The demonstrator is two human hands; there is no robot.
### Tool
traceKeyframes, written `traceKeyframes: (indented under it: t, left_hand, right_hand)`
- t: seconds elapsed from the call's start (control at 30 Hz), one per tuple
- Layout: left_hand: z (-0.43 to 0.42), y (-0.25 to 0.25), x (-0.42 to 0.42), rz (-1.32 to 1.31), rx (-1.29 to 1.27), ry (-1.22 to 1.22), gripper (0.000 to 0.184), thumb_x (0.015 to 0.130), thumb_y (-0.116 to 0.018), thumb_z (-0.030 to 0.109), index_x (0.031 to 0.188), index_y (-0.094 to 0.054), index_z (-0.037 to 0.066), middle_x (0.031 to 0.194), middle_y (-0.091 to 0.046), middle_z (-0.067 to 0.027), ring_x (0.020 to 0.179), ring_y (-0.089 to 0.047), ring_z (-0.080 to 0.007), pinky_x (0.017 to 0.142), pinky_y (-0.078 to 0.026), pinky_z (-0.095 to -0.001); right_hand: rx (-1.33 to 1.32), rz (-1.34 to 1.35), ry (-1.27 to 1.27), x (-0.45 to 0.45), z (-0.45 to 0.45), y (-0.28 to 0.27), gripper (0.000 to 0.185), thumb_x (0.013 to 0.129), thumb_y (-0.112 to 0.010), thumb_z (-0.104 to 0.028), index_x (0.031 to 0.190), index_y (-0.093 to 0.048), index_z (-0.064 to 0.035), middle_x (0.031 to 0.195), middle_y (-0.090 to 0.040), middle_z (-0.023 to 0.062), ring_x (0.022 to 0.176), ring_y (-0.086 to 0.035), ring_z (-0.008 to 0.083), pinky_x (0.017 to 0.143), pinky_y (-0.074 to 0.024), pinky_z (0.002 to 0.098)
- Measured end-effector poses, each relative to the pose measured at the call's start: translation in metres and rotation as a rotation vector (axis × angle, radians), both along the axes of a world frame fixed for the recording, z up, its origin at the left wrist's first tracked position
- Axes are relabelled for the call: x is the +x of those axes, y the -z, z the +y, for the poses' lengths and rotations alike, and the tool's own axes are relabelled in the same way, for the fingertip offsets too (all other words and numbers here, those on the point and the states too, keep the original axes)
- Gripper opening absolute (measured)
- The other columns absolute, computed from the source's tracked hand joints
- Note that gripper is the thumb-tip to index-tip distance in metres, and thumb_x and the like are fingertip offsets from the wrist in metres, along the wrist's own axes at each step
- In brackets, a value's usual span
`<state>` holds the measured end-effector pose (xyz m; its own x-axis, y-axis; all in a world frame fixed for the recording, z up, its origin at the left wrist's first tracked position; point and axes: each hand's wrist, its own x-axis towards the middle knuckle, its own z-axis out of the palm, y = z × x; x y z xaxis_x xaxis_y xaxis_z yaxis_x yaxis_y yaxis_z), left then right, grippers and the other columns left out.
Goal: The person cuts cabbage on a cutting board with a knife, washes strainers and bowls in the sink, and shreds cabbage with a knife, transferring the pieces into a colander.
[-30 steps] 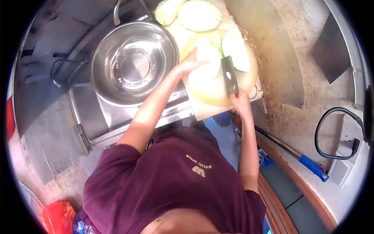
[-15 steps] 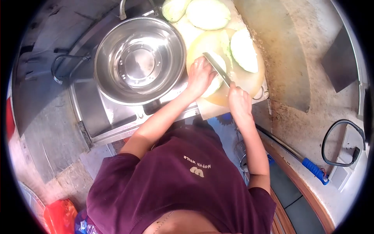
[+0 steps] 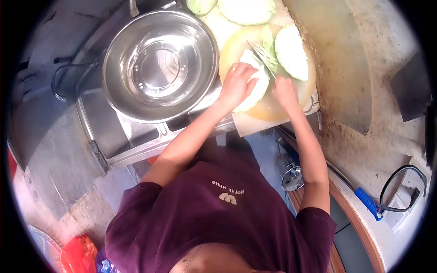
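Note:
My left hand (image 3: 237,85) grips a pale green cabbage piece (image 3: 258,91) and holds it down on the round yellowish chopping board (image 3: 261,114). In my right hand (image 3: 285,92) is a knife (image 3: 261,59), its blade slanting up and left along the right side of that piece. Cut cabbage strips (image 3: 269,53) lie just beyond the blade. A cabbage half (image 3: 292,53) rests on the board's right side, apart from both hands. The knife's handle is mostly hidden in my right fist.
A big steel basin (image 3: 114,93) stands left of the board over the metal sink counter (image 3: 98,118). Two cabbages, one whole-looking (image 3: 246,10) and one partly cropped (image 3: 200,5), lie at the back. The stained wall (image 3: 339,59) borders the board's right.
The knife has moved from across the cabbage piece to its right side, with strips now visible there. The head view has shifted slightly, and my right hand sits higher and further right.

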<state>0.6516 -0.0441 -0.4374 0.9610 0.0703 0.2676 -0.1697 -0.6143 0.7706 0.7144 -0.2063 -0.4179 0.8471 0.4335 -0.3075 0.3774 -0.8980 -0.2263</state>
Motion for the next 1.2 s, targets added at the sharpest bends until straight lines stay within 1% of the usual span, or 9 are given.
traceKeyframes:
  t: [0.07, 0.17, 0.37, 0.47, 0.67, 0.77, 0.87, 0.97, 1.2]
  left_hand:
    - [0.007, -0.001, 0.015, -0.021, 0.033, 0.016, 0.025, 0.074, -0.064, 0.008, 0.099, -0.062, 0.004, 0.097, -0.056, -0.0122, 0.095, -0.048, -0.0314, 0.084, -0.04, -0.0382]
    - [0.005, 0.001, 0.009, 0.022, 0.077, 0.017, 0.025, 0.074, -0.064, 0.01, 0.099, -0.062, 0.005, 0.097, -0.056, -0.0124, 0.096, -0.048, -0.0318, 0.085, -0.04, -0.0387]
    - [0.004, -0.002, 0.015, 0.011, 0.02, 0.055, 0.023, 0.073, -0.065, 0.01, 0.095, -0.062, 0.004, 0.097, -0.056, -0.0129, 0.097, -0.047, -0.0327, 0.085, -0.04, -0.0386]
    - [0.009, 0.002, 0.013, -0.001, 0.004, 0.059, 0.023, 0.073, -0.065, 0.01, 0.094, -0.062, 0.003, 0.097, -0.056, -0.0131, 0.096, -0.047, -0.0321, 0.086, -0.04, -0.0381]
    - [0.009, 0.005, 0.01, -0.052, 0.004, 0.025, 0.021, 0.072, -0.065, 0.01, 0.091, -0.061, 0.003, 0.094, -0.056, -0.0129, 0.093, -0.048, -0.0316, 0.084, -0.04, -0.0383]
    - [0.011, 0.005, 0.017, -0.11, -0.025, 0.018, 0.018, 0.071, -0.065, 0.009, 0.086, -0.061, 0.002, 0.09, -0.055, -0.0132, 0.089, -0.049, -0.0321, 0.081, -0.041, -0.0387]
    - [0.005, 0.008, 0.011, -0.092, -0.072, 0.037, 0.018, 0.071, -0.066, 0.008, 0.086, -0.061, 0.002, 0.091, -0.056, -0.0129, 0.091, -0.049, -0.0318, 0.082, -0.041, -0.0383]
    - [0.008, 0.01, 0.006, -0.094, -0.065, 0.018, 0.017, 0.071, -0.066, 0.008, 0.086, -0.06, 0.002, 0.091, -0.056, -0.0124, 0.092, -0.049, -0.0319, 0.083, -0.041, -0.0379]
    - [0.005, 0.005, 0.014, -0.133, -0.028, -0.004, 0.016, 0.071, -0.066, 0.008, 0.084, -0.06, 0.002, 0.09, -0.055, -0.0122, 0.093, -0.047, -0.0319, 0.081, -0.041, -0.0379]
  right_hand:
    - [0.005, -0.079, -0.037, -0.012, -0.003, -0.029, 0.014, 0.08, -0.045, -0.004, 0.087, -0.055, 0.0026, 0.076, -0.062, 0.0226, 0.072, -0.063, 0.0372, 0.064, -0.05, 0.0461]
    - [-0.125, 0.077, -0.012, -0.039, -0.007, -0.06, 0.015, 0.079, -0.046, -0.004, 0.09, -0.055, 0.0023, 0.076, -0.062, 0.0237, 0.074, -0.063, 0.0377, 0.065, -0.0498, 0.046]
    - [0.056, 0.022, -0.014, -0.001, 0.014, 0.01, 0.014, 0.078, -0.047, -0.004, 0.085, -0.056, 0.005, 0.077, -0.061, 0.0261, 0.075, -0.063, 0.0372, 0.065, -0.0498, 0.0459]
    - [0.034, 0.022, 0.013, 0.009, 0.012, 0.016, 0.015, 0.078, -0.047, -0.004, 0.083, -0.057, 0.0059, 0.076, -0.061, 0.0262, 0.074, -0.062, 0.0373, 0.065, -0.0494, 0.0459]
    - [-0.06, 0.092, -0.01, -0.032, -0.003, -0.066, 0.015, 0.077, -0.047, -0.002, 0.082, -0.059, 0.0053, 0.075, -0.061, 0.0265, 0.073, -0.062, 0.0377, 0.065, -0.0492, 0.046]
    - [-0.01, 0.098, 0.019, -0.033, 0.001, -0.055, 0.015, 0.077, -0.047, -0.001, 0.081, -0.059, 0.0055, 0.073, -0.06, 0.0267, 0.073, -0.062, 0.0381, 0.066, -0.0491, 0.0461]
    - [0.132, 0.033, 0.011, -0.008, 0.014, 0.01, 0.015, 0.076, -0.047, -0.001, 0.082, -0.059, 0.0049, 0.073, -0.06, 0.0268, 0.073, -0.062, 0.0385, 0.066, -0.0488, 0.0466]
    - [0.06, 0.106, -0.012, 0.008, 0.011, 0.015, 0.016, 0.078, -0.045, -0.003, 0.082, -0.059, 0.0041, 0.074, -0.06, 0.0272, 0.073, -0.062, 0.0384, 0.067, -0.0487, 0.0473]
    - [-0.026, 0.076, 0.056, -0.035, 0.0, -0.061, 0.013, 0.076, -0.048, -0.003, 0.081, -0.059, 0.0034, 0.074, -0.06, 0.0261, 0.074, -0.061, 0.0404, 0.068, -0.0481, 0.0473]
